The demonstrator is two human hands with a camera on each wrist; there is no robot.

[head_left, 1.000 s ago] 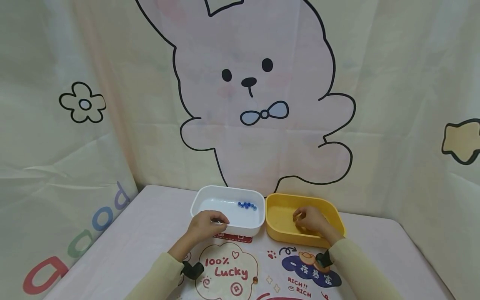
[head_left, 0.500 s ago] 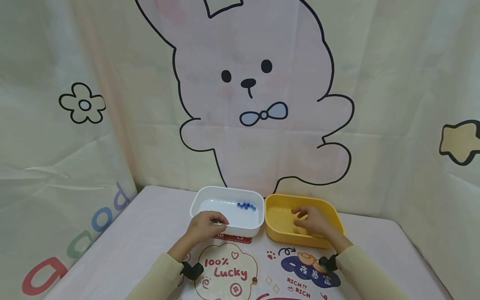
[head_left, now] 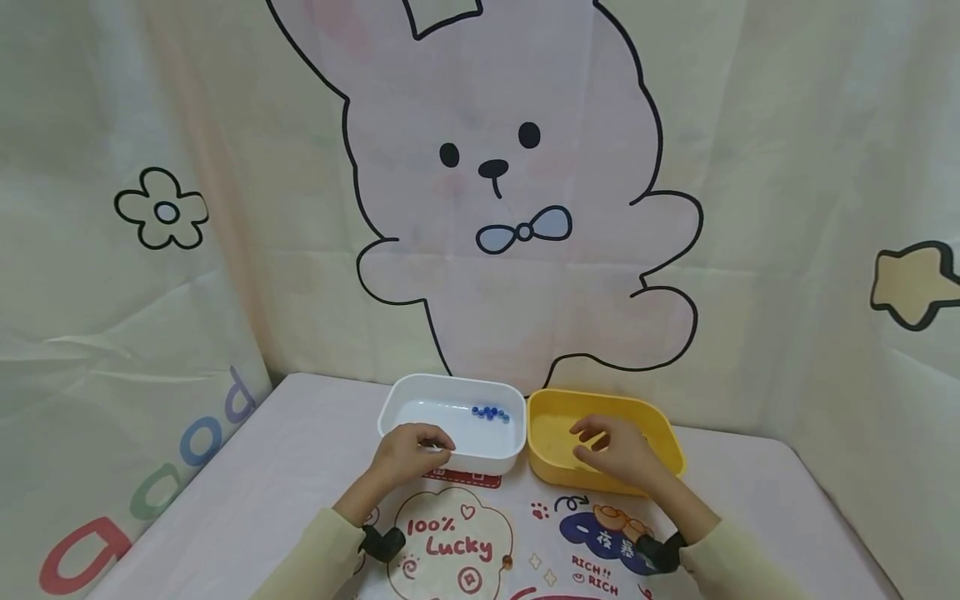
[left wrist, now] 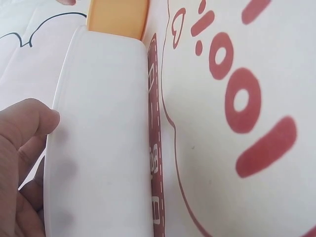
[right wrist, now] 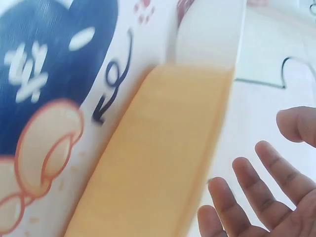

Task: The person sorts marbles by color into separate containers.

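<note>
Several small round blue beads [head_left: 490, 412] lie in a cluster toward the right end of the white plastic tray [head_left: 483, 461]. My left hand [head_left: 408, 454] holds that tray by its near rim; in the left wrist view the thumb [left wrist: 47, 121] rests at the rim and the fingers go behind the wall. Above the yellow tray [head_left: 551, 437] is my right hand [head_left: 618, 450], thumb apart from the fingers and nothing between them. The right wrist view shows those fingers [right wrist: 264, 192] spread and loosely bent beyond the tray's rim. Part of the yellow tray's inside is hidden by the right hand.
Both trays stand side by side near the back of the table. A white cloth [head_left: 315, 433] with printed red lettering [head_left: 459, 546] and a dark blue cloud covers it. Behind hangs a curtain [head_left: 787, 208] with a cartoon figure.
My right hand has lifted out of the yellow tray and moved slightly left and nearer, its thumb and fingers parting. The left hand stays at the white tray's rim.
</note>
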